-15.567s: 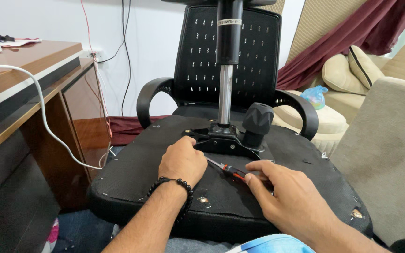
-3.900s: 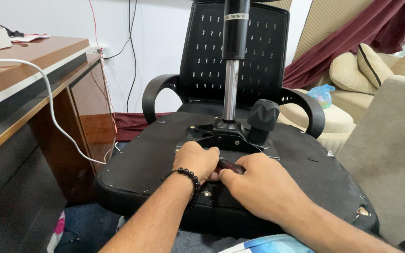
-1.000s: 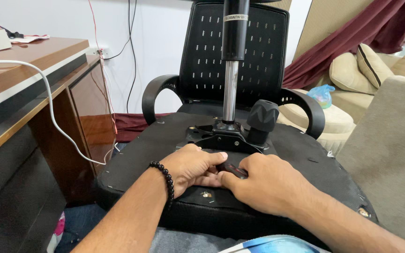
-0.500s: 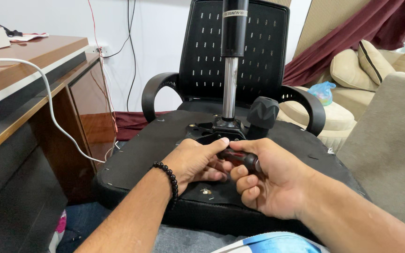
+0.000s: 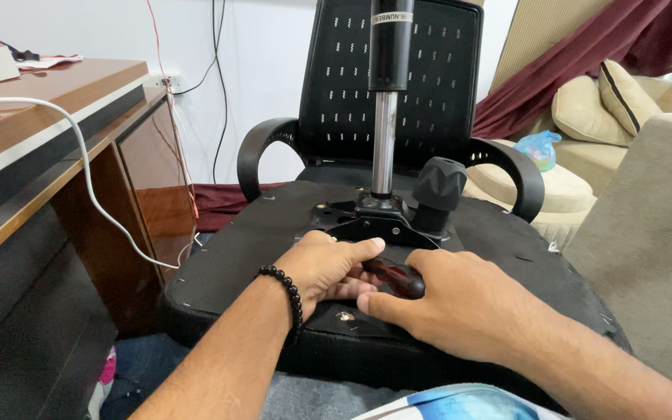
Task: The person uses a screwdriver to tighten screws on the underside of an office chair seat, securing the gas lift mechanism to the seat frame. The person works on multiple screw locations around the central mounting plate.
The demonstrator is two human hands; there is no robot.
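We see a dark red-and-black plastic screwdriver handle (image 5: 390, 276) lying low on the upturned black fabric underside of the office chair seat (image 5: 235, 249). Our left hand (image 5: 324, 268) and right hand (image 5: 449, 311) both curl closed around it. It looks light, rigid, and best gripped mid-handle.

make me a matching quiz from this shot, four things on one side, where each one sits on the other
Things:
1. screwdriver
2. bead bracelet
3. white cable
4. knob

Places:
A. hanging off the desk
B. beside the metal post
C. on the left wrist
D. between both hands

Pairs: 1-D, 2-C, 3-A, 4-B
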